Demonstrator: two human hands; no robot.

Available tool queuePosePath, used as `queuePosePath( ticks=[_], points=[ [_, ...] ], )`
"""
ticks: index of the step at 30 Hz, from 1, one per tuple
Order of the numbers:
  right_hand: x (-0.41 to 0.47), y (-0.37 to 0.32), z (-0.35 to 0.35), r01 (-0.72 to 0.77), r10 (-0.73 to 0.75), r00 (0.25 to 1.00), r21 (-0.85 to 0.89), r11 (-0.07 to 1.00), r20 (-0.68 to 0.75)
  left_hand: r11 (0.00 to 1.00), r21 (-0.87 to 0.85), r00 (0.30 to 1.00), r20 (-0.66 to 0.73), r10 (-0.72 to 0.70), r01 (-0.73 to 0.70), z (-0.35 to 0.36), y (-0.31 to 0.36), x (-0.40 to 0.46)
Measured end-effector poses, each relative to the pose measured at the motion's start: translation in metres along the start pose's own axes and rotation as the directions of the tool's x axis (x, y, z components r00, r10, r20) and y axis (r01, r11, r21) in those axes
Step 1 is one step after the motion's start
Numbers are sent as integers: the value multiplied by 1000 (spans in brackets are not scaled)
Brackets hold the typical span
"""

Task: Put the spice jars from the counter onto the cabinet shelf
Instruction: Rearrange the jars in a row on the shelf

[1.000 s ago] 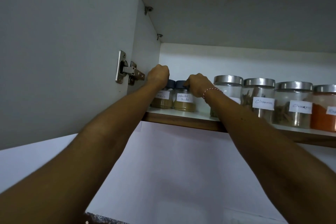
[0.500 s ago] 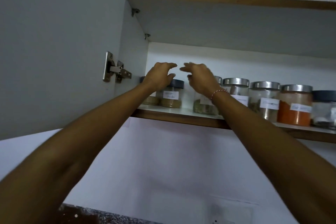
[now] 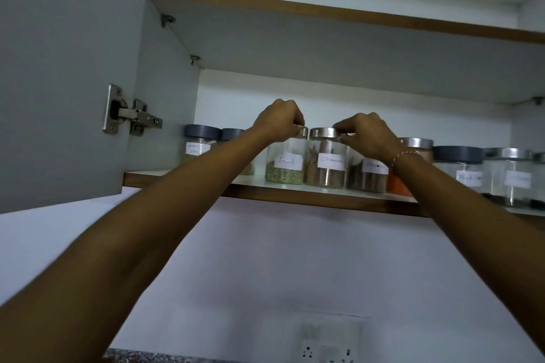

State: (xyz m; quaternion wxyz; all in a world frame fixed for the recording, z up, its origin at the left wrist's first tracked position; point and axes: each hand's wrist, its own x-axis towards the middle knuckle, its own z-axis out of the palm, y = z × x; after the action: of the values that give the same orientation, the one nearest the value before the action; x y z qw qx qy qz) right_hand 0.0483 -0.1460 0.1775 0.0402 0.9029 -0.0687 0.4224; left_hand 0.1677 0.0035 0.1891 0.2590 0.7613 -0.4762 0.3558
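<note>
Overall: open wall cabinet seen from below; one row of jars along the front edge of the cabinet shelf [image 3: 309, 196].
Cabinet door: [image 3: 59, 68] grey, flat, swung open at the left; one metal hinge [image 3: 129, 115] fixed to it.
Upper shelf: [image 3: 324, 38] one board above, brown front edge, pale underside; three small metal pegs visible beneath it.
Jar count: nine jars at least partly visible, all upright; the far-right one is cut off by the frame.
Dark-lidded jars, left end: two; the first [image 3: 199, 144] near the shelf's left edge with a white label, the second mostly hidden behind the left forearm.
Left hand: [image 3: 280, 121] arm extended upward, fingers curled down over the steel lid of the fennel jar [image 3: 284, 168], gripping it at the rim.
Fennel jar: clear round glass, greenish seeds in the bottom, white handwritten label; standing on the shelf, touching the next jar.
Cinnamon jar: [image 3: 326, 165] clear glass, brushed steel lid, brown sticks inside, white label.
Right hand: [image 3: 365, 135] arm extended upward, thumb and fingers pinching the right rim of the cinnamon jar's lid; a red-and-white thread band [image 3: 405, 156] on the wrist.
Jars behind right wrist: two steel-lidded, one [image 3: 368, 177] with brown sticks, one [image 3: 398, 183] with orange powder, both partly hidden.
Right end: one dark-lidded jar [image 3: 460, 168], one steel-lidded jar [image 3: 513, 177], both nearly clear, labelled.
Wall below: white; one socket plate [image 3: 327, 348] at the bottom edge.
</note>
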Motion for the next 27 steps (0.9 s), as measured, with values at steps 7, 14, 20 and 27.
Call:
queuePosePath(
  ticks=[7,14,20,27],
  points=[
    [16,4,20,7,-1,999,146,989,-40,998,58,997,63,-35,31,-4,-12,15],
    [41,-1,46,-16,25,998,156,988,-59,992,-47,993,-12,-118,117,24,-49,18],
    [61,-4,70,-40,41,999,56,998,-20,990,2,990,31,-139,139,31,-66,30],
    [73,-1,78,-10,13,998,-48,999,60,989,89,983,131,-128,117,34,-70,46]
  ],
)
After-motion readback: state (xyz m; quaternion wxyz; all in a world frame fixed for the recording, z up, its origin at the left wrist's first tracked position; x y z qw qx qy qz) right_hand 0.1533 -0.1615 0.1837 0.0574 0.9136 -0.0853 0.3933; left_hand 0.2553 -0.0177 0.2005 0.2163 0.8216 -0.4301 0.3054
